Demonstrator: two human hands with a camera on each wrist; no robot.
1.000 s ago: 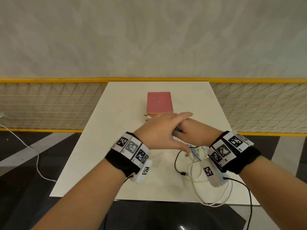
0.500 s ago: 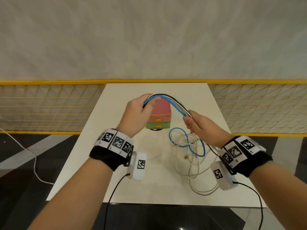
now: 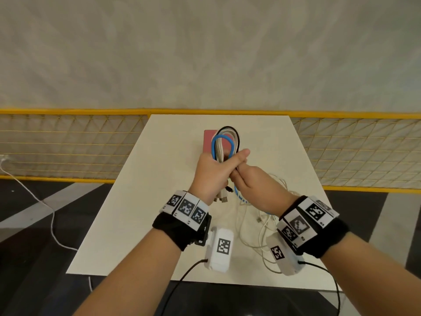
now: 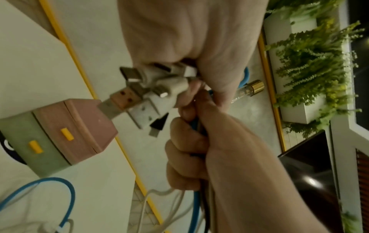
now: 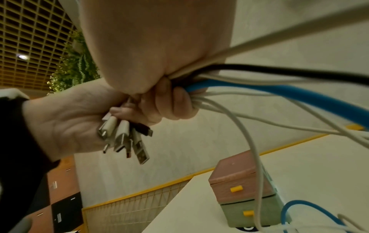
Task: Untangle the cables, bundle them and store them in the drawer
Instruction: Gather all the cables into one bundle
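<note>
Blue, white and black cables (image 3: 224, 142) rise in a folded loop above both hands, held up over the middle of the white table (image 3: 164, 201). Left hand (image 3: 210, 176) is fisted round the gathered strands, and from its heel a cluster of plugs (image 4: 143, 88) pokes out, USB ends fanned downward. Right hand (image 3: 252, 181) sits pressed against the left, fingers curled round the same bunch just below it; the wrist view shows the blue, black and white runs streaming out of that fist. Loose white tails (image 3: 257, 226) lie slack on the table under the right wrist, reaching close to the near edge on the right side. Behind the loop, a small drawer unit (image 5: 243, 193) stands on the far half of the table, pink drawer stacked on green, each with a yellow handle, both closed. Bare tabletop spreads to the left of the hands and along the far edge. Yellow railing (image 3: 68, 111) borders the table's far side.
</note>
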